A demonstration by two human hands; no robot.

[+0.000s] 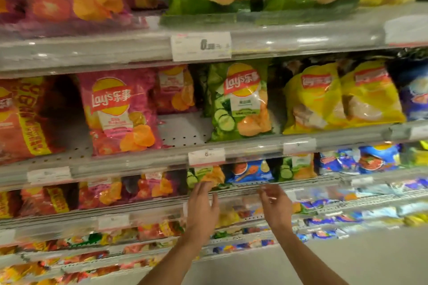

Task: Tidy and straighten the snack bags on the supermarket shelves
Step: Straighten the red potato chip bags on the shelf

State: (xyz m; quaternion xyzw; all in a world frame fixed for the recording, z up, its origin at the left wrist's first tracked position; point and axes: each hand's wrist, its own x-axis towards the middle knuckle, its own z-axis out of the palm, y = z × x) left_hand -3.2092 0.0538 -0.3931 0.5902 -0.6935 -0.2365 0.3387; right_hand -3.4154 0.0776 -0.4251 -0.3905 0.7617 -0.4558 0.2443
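Green cucumber-flavour bag sat just above the left hand's loosely spread fingertips, the right hand hovered empty beside it with fingers relaxed, and gaps and leaning bags on the shelves above suggested most straightening remained undone.

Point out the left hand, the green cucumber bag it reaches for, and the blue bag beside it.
left hand (202, 203), head view, back of hand.
green cucumber bag (208, 174), head view, lower front.
blue bag (249, 171), head view, front panel.
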